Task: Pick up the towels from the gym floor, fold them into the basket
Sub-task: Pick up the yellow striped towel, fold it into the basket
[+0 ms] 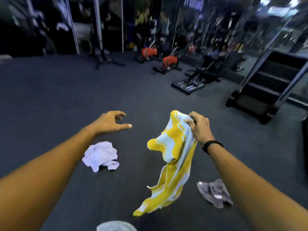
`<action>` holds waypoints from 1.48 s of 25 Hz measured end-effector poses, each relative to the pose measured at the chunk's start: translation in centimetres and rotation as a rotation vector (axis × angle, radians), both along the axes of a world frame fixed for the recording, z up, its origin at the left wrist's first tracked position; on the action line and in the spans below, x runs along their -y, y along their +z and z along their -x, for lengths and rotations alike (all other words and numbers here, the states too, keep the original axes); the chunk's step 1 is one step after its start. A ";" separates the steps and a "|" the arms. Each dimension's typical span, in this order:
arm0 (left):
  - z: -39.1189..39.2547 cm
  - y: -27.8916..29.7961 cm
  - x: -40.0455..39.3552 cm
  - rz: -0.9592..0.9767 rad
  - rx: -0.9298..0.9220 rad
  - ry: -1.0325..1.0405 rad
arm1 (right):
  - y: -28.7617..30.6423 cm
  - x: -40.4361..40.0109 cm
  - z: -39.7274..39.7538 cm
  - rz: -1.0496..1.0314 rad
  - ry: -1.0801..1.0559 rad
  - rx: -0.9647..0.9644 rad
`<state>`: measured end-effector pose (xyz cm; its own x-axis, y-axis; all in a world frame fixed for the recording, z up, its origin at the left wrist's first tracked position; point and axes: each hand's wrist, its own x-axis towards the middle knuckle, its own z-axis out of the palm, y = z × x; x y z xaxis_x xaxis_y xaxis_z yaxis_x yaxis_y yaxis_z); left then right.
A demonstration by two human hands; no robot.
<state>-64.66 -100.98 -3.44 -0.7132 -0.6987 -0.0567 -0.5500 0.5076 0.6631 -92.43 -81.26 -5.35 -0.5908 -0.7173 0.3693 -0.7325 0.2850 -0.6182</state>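
Note:
My right hand (198, 126) pinches the top corner of a yellow and white towel (171, 157), which hangs down above the dark gym floor. To its left my left hand (110, 122) is held out in the air with loosely curled fingers and holds nothing. A crumpled white towel (101, 155) lies on the floor below the left hand. Beside my right forearm a grey towel (215, 192) lies crumpled on the floor. No basket is in view.
A pale grey rounded shape (116, 226) shows at the bottom edge. Exercise machines with orange parts (169, 61), a black bench machine (200, 77) and a stair climber (270, 84) stand at the back and right. Mirrors (50, 22) line the far wall.

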 end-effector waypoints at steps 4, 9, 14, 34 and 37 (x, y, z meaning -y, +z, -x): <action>1.4 11.7 -2.0 0.083 -0.127 -0.029 | 13.4 -3.9 2.3 0.111 -0.057 -0.148; 3.0 20.6 -3.4 0.155 -0.256 -0.078 | 25.2 -8.6 4.0 0.140 -0.220 -0.359; 5.2 24.8 -4.4 0.236 -0.304 -0.187 | 30.8 -13.4 2.8 0.253 -0.387 -0.368; 8.8 26.3 -34.4 0.088 -0.395 -1.223 | 32.9 -48.8 -30.5 0.097 -1.459 -0.362; 4.8 26.7 -43.6 0.063 -0.407 -1.419 | 32.4 -55.7 -39.1 0.065 -1.595 -0.345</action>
<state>-69.49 -57.40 23.29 -0.7459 0.5873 0.3141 0.6344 0.4832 0.6034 -53.32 -25.52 27.00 -0.5640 0.5252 0.6373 0.1638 0.8275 -0.5370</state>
